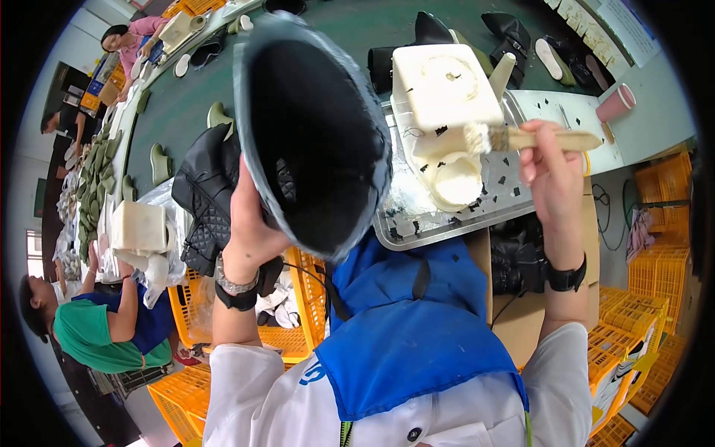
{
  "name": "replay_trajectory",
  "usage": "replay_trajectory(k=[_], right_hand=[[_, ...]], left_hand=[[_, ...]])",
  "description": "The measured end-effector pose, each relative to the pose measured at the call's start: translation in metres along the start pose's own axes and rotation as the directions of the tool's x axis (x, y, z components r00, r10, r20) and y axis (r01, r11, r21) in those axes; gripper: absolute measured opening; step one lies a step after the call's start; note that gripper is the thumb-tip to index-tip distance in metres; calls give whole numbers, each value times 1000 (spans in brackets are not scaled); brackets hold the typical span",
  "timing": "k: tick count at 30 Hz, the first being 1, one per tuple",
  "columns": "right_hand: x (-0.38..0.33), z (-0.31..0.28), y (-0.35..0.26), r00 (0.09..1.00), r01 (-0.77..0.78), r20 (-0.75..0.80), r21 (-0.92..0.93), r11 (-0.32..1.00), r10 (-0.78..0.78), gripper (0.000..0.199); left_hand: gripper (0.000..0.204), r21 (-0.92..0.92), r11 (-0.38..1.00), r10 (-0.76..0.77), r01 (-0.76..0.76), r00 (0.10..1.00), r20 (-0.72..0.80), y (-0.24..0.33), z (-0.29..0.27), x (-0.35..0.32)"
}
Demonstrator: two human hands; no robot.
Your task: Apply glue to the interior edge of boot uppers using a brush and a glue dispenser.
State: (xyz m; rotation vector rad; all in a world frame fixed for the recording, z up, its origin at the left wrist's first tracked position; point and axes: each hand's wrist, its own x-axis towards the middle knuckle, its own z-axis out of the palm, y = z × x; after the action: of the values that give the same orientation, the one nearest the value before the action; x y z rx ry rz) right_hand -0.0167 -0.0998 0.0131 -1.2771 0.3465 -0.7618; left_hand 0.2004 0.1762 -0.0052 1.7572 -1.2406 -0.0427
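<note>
Head view: the left hand (249, 223) is clenched around the lower side of a black boot upper (313, 141), thumb against its outer wall, holding it raised in front of the chest with the wide grey-rimmed opening turned toward the camera. The boot's long axis runs away from the person, up and slightly left, so the dark interior faces back at them. The left forearm rises steeply from the lower edge, a metal watch and a black band at the wrist.

The right hand (555, 175) is closed on the wooden handle of a glue brush (521, 138), held roughly level. The brush's long axis lies left to right, its pale bristles pointing left toward the boot and hanging just over the white glue pot (445, 97), which stands on a metal tray (439, 223) on the tabletop (655, 112). The bristle tip is near the boot's right rim but apart from it; the right hand is the one nearer the pot, the left the one bearing the boot. The right forearm stands almost upright, a black band on the wrist.

A pink cup (617, 103) stands at the tabletop's far right. Yellow crates (655, 283) are stacked below, and another person in a green top (97, 335) works at the left.
</note>
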Motion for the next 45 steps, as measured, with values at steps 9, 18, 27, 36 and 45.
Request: replay_trajectory(k=[9,18,27,36,45], right_hand=[[-42,59,31,937,-214,279,-20,977,210,12],[-14,62,44,882,454,319,-373,810,-347,10],[3,53,35,900,432,122,-367,824,-418,10],[-15,8,19,966,202,-133,-160,966,-224,14],[-53,-14,39,960,73,-244,-254,965,-136,12]], left_hand=[[83,607,684,524,-404,852,-23,-15,19,25],[83,499,752,479,-431,877,36,-18,25,25],[75,373,816,422,-440,897,134,-9,28,29],[90,449,876,228,-176,971,-65,-24,-8,137],[101,745,579,-353,332,925,-138,-200,-8,260]])
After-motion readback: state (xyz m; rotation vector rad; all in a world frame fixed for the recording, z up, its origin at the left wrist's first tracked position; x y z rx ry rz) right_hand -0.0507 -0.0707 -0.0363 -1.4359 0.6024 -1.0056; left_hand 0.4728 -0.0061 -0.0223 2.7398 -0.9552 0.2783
